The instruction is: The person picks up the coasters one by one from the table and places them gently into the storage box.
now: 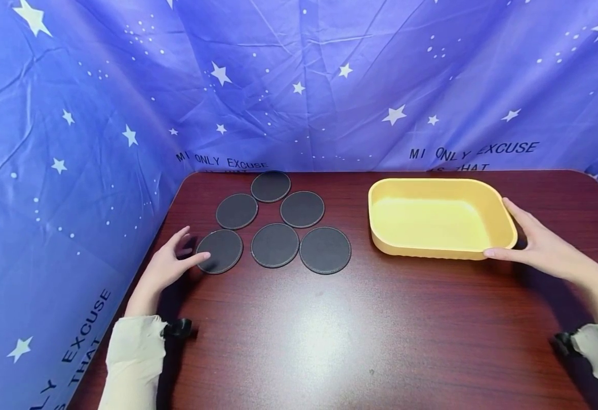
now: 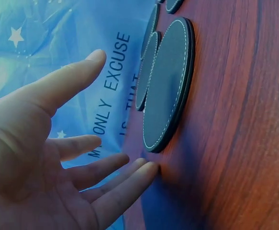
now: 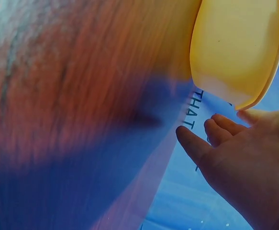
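Note:
Several round black coasters with stitched edges lie on the left of the table, such as the front left coaster [image 1: 220, 251] and the front right one [image 1: 325, 250]. My left hand [image 1: 166, 265] is spread beside the front left coaster; its thumb overlaps that coaster's edge in the head view. In the left wrist view the fingers [image 2: 115, 189] are apart, with nothing held. My right hand [image 1: 540, 245] holds the right end of a yellow container [image 1: 432, 253], thumb at the front corner and index finger at the right wall. The other fingers [image 3: 196, 143] extend past the container.
The dark red wooden table [image 1: 278, 341] meets a blue star-printed cloth [image 1: 304, 114] at its back and left edges. The container stands near the back edge, right of the coasters. Dark bands circle both sleeves.

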Available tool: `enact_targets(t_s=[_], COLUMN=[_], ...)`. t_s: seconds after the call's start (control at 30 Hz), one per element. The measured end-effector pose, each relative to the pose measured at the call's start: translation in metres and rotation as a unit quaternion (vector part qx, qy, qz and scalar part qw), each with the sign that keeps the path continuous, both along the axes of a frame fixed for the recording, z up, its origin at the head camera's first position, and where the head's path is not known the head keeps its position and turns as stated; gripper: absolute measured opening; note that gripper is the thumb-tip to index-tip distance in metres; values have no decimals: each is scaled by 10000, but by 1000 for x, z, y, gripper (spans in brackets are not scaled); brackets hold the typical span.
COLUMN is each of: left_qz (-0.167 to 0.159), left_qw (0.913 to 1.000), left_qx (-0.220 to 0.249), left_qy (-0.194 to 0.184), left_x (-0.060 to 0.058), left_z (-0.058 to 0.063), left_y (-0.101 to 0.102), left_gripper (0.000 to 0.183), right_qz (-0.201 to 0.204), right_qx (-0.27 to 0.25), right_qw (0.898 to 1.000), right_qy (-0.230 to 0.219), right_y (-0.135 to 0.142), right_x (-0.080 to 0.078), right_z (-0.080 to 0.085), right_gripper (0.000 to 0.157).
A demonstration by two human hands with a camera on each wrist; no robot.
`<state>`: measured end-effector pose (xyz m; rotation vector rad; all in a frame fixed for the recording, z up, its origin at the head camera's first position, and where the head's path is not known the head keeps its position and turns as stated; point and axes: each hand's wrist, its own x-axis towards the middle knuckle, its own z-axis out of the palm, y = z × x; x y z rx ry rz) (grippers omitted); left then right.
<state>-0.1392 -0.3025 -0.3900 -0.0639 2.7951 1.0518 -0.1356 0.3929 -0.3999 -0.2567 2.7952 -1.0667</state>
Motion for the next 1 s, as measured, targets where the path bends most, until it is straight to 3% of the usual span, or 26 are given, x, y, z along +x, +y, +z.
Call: enact_targets(t_s=[0.1,0.2,0.53,0.67,1.0], left_qz=[49,133,530,618,611], left_qw=[9987,9919,9440,9312,9225], left_qx=[491,1240,3216,3548,3758], left_qy=[-111,-257,-512,-562,-638], left_x=[2,3,8,8,8], left_z=[-2,-4,-9,-11,-14], left_y=[-1,-2,-3,0,7], left_gripper=[89,86,78,76,71], right_qz=[11,11,31,47,41], right_qx=[-51,-78,-164,-191,-308], right_qw=[10000,10000,9999,9998,9995], right_qy=[11,16,-7,-22,-18], right_y=[-1,-2,-4,-4,-5], right_x=[0,0,-2,-2,-1], right_z=[-1,-1,-2,-2,-4], right_gripper=[110,110,110,109,109])
